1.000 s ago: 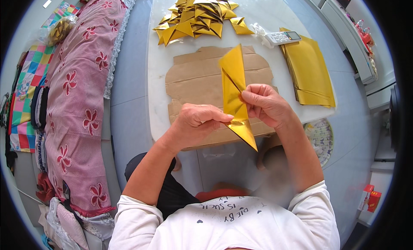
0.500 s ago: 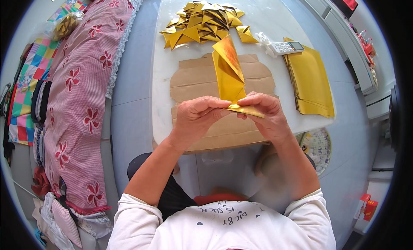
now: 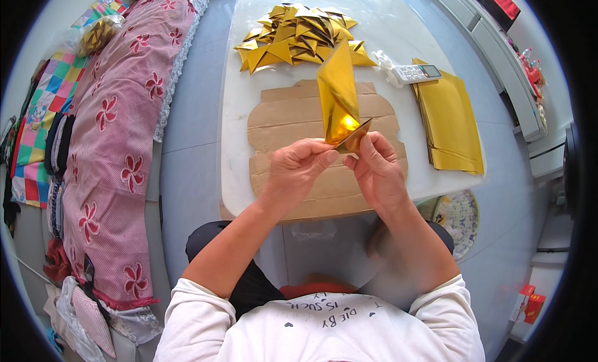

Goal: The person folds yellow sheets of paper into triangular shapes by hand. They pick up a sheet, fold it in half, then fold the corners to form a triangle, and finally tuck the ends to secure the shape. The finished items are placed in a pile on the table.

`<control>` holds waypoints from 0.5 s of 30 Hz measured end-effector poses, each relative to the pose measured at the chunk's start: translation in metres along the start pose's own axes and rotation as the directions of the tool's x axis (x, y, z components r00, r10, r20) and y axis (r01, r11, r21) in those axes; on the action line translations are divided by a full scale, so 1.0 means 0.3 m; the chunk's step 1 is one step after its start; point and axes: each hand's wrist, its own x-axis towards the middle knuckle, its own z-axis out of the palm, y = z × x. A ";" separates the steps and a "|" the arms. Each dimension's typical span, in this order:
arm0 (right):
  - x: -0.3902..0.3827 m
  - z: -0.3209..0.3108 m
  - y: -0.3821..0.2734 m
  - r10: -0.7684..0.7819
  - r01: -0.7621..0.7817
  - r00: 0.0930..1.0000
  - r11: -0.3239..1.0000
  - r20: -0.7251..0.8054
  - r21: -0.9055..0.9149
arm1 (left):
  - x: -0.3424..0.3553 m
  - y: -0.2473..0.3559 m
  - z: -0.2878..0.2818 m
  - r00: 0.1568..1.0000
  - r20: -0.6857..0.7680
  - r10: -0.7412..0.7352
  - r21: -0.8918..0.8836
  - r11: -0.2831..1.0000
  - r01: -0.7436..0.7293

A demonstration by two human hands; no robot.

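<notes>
Glossy tabletop beneath creased foil

The fingers of the left hand hide part of the gold sheet; beyond them, it covers part of the gold pile, and the view's top edge crops the table.

The white surface has a rounded near-left corner; a flattened brown cardboard sheet lies along its near side; a pile of folded gold pieces lies beyond. At right lies a stack of gold sheets; a keypad handset overlaps its far end; a crumpled white item lies beside the handset.
</notes>
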 end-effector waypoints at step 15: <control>0.014 0.003 -0.018 0.053 -0.056 0.991 0.998 -0.121 -0.028 | -0.016 -0.005 0.030 1.000 -0.015 0.022 0.130 0.991 -0.020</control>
